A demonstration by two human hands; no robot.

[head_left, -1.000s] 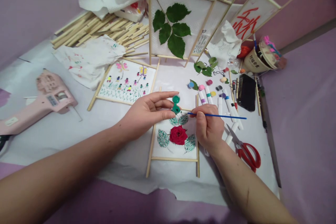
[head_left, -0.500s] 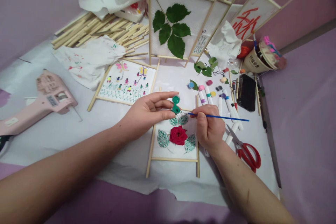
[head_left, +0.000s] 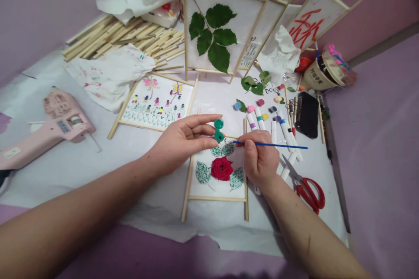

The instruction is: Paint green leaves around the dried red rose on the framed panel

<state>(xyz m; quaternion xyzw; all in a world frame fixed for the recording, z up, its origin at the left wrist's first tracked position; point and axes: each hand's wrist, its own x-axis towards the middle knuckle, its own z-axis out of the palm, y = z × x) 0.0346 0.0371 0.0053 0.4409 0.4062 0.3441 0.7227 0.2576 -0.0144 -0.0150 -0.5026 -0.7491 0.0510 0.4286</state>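
Green paint pot point(head_left: 219, 136) pinched by left hand point(head_left: 180, 141), grip closed on it; brush point(head_left: 271, 144) held firmly in right hand point(head_left: 260, 161). Slip could spill onto rose panel point(head_left: 218, 192).

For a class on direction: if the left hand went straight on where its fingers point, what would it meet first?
Probably the tip of the blue paintbrush in the right hand, just past the green paint pots the left hand holds; depth unclear.
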